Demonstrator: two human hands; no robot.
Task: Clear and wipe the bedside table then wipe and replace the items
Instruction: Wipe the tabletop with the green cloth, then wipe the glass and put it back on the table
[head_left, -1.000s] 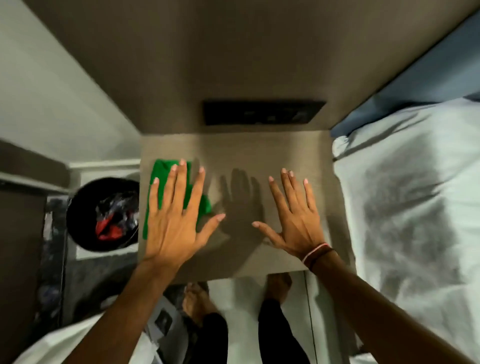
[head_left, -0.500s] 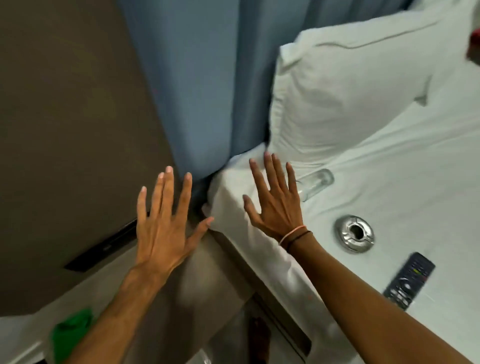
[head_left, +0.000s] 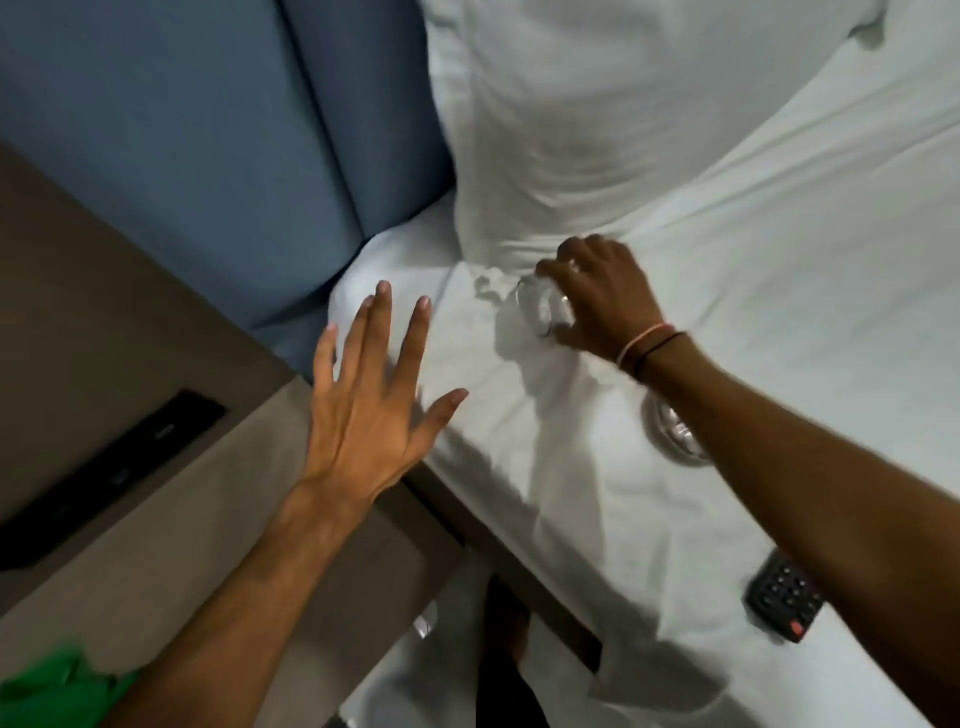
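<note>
Glass (head_left: 540, 306) on bed (head_left: 727, 312) beside pillow (head_left: 597, 104), now gripped by right hand (head_left: 602, 296), fingers curled round it after open reach 0.5 s ago; left hand (head_left: 374, 395) spread, empty, off cloth (head_left: 57, 691): table (head_left: 156, 545) wiped, replacing begun.

Open sheet (head_left: 597, 493) lies left of the glass (head_left: 540, 306); the pillow (head_left: 597, 130) seemingly crowds it behind

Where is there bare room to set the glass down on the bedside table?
The table top is bare from the green cloth at its near corner up to the dark wall panel. On the bed, the glass, ashtray and remote crowd the right arm's side.
</note>
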